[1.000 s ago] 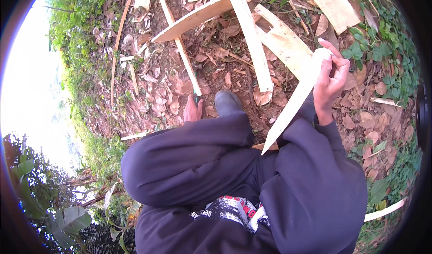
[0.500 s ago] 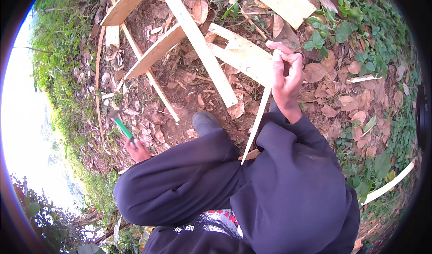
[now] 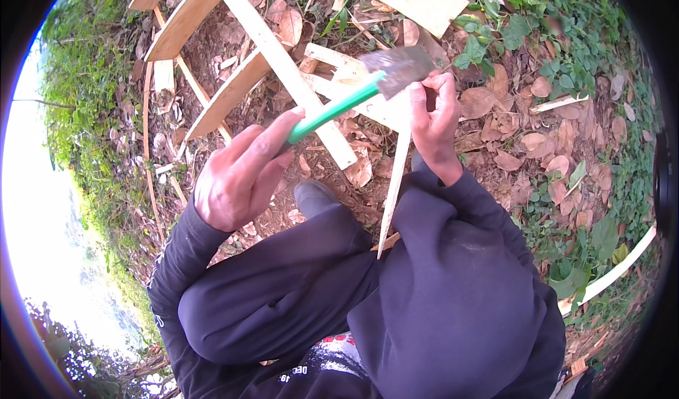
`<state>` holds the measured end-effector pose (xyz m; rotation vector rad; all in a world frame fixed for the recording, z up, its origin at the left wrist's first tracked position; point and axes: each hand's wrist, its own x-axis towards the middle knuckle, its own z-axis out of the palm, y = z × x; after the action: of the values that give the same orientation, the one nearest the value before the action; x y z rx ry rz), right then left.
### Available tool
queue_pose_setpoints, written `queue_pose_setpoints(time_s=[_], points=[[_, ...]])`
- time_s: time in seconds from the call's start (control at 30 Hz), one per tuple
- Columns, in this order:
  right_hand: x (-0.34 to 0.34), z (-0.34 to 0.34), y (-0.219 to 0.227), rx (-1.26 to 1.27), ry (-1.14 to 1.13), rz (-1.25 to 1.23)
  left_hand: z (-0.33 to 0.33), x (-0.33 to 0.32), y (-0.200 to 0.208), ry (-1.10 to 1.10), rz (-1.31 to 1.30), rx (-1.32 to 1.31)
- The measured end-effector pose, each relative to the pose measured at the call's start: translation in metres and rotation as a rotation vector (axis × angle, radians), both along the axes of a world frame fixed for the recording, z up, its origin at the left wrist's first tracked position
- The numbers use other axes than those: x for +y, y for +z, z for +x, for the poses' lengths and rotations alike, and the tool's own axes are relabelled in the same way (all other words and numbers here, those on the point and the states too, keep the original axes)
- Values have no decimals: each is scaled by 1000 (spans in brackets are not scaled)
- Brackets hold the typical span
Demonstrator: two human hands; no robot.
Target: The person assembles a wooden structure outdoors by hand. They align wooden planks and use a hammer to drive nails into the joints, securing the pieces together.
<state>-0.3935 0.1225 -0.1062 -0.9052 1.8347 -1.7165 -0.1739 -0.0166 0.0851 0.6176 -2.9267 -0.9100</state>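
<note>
My left hand [image 3: 244,169] is closed round the green handle of a hammer [image 3: 336,107], its grey head smeared by motion. That head hangs over the light wooden board [image 3: 378,111], just beside my right hand [image 3: 433,119]. Thumb and fingers of my right hand are pinched together at the board's right end; what they hold, if anything, is too small to make out. Below this hand a narrow pointed wooden strip [image 3: 395,194] slants down between my legs. A long pale slat [image 3: 283,70] crosses over the board's left side.
Several more wooden pieces lie about: a curved plank [image 3: 230,93], another plank [image 3: 182,20] and a wide board [image 3: 414,1] at the far side. Dry leaves [image 3: 498,126] cover the soil. Green plants [image 3: 537,35] grow at the right. My bent legs [image 3: 283,279] fill the near middle.
My left hand has swung the hammer up from the low left, over to the board beside my right hand. My right hand stays pinched at the board's end.
</note>
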Motion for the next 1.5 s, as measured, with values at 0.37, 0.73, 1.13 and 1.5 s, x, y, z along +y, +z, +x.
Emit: queue_pose_setpoints(time_s=[0.37, 0.73, 1.13, 1.5], points=[[3, 0, -3, -39, -13, 11, -17, 14, -26, 85, 93, -74], [-5, 3, 2, -90, 5, -53, -11, 18, -37, 142, 102, 75], [-2, -16, -6, 98, 222, 51, -1, 18, -38, 114, 162, 13], [0, -13, -9, 21, 229, -19, 1, 20, -38, 121, 100, 90]])
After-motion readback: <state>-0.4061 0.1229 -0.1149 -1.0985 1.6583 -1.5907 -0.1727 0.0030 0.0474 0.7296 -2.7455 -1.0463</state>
